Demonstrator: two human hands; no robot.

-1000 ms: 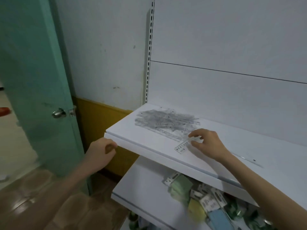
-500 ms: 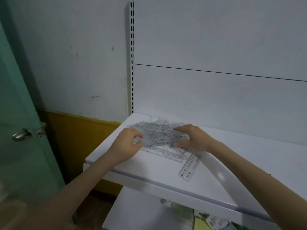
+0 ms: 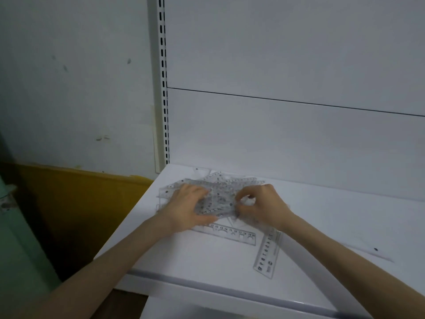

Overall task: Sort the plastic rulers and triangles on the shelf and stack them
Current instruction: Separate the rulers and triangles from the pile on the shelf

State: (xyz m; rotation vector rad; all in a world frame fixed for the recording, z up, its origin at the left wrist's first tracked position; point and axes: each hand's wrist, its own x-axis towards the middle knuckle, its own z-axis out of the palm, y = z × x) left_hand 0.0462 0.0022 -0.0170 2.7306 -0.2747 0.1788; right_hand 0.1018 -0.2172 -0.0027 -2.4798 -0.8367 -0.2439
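Pile of rulers and triangles [image 3: 218, 187] sits back-left on the shelf [image 3: 207, 261], between my hands. Left hand [image 3: 188, 208] lies flat on its left side, grip apart. Right hand [image 3: 262, 206] is curled, apparently pinching a piece at its right edge. Loose ruler [image 3: 268, 254] lies by my right wrist, long axis roughly front-to-back.

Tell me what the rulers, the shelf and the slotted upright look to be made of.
The rulers: clear, glossy plastic, it seems; the white shelf shows through them under black printed numbers. The shelf: a smooth white board, perhaps painted metal or laminate; the look leaves it open. The slotted upright: likely painted metal, given its punched slots.
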